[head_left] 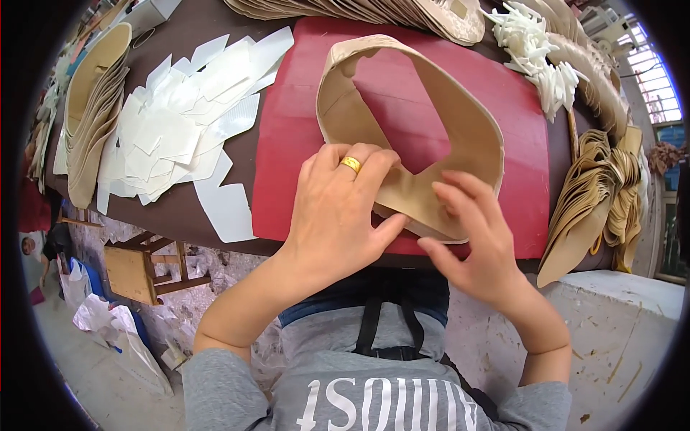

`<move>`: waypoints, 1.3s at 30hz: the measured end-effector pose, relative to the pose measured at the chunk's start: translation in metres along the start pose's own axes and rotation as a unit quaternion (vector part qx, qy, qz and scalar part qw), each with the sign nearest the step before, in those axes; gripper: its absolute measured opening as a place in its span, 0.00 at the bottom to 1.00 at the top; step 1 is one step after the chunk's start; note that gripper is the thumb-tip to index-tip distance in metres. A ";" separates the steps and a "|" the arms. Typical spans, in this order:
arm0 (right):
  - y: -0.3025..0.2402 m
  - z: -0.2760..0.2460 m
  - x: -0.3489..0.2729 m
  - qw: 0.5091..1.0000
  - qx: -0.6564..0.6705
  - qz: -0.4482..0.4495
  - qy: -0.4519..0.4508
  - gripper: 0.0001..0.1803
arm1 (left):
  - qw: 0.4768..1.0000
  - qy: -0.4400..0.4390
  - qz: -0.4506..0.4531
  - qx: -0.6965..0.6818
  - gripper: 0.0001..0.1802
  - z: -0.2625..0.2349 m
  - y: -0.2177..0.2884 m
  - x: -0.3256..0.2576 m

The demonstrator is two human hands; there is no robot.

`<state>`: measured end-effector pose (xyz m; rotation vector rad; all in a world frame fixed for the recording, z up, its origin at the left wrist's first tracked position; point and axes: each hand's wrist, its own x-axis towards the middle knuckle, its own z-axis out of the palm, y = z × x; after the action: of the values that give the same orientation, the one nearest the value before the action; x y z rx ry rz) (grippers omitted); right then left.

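A tan leather-like shoe upper (471, 129), bent into a closed loop with a paler lining edge, stands on a red mat (287, 108) in front of me. My left hand (338, 194), with a yellow ring on one finger, is closed on the near left part of the loop. Its fingers curl over the rim and its thumb lies along the near edge. At the near right part, my right hand (478, 241) has its fingers and thumb spread apart. Its fingertips reach over the loop's inside, while the thumb is by the near lower edge; whether they touch it is unclear.
Loose white sheet pieces (172, 136) lie in a pile left of the mat. Stacked tan pieces stand at the far left (93, 122), back (374, 8) and right (586, 201). White strips (528, 43) heap at the back right. A wooden stool (133, 273) stands below the table.
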<state>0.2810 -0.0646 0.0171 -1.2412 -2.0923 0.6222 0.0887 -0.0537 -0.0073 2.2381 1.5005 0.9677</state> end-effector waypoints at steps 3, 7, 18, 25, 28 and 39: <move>-0.002 0.004 -0.003 0.991 -0.105 -0.081 0.011 0.12 | 1.000 0.019 -0.014 0.020 0.24 0.000 0.001 0.001; -0.017 -0.011 0.025 0.993 -0.104 -0.049 0.008 0.13 | 0.999 0.010 0.012 0.039 0.25 -0.005 0.001 0.007; 0.010 -0.010 -0.004 0.932 -0.286 -0.221 -0.030 0.13 | 0.994 -0.049 0.091 -0.028 0.23 -0.026 -0.037 0.010; 0.015 -0.015 -0.002 0.922 -0.300 -0.239 -0.049 0.14 | 0.991 -0.092 0.089 -0.048 0.20 -0.032 -0.040 0.018; 0.013 -0.021 0.001 0.917 -0.304 -0.249 -0.060 0.14 | 0.979 -0.125 0.155 -0.042 0.19 -0.043 -0.048 0.026; -0.045 0.010 -0.013 0.950 -0.269 -0.156 -0.038 0.16 | 0.991 -0.049 0.125 -0.013 0.22 -0.042 -0.005 -0.001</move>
<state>0.2518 -0.0970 0.0367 -1.1248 -2.5537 -0.0566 0.0571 -0.0583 0.0203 2.4580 1.1781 0.9227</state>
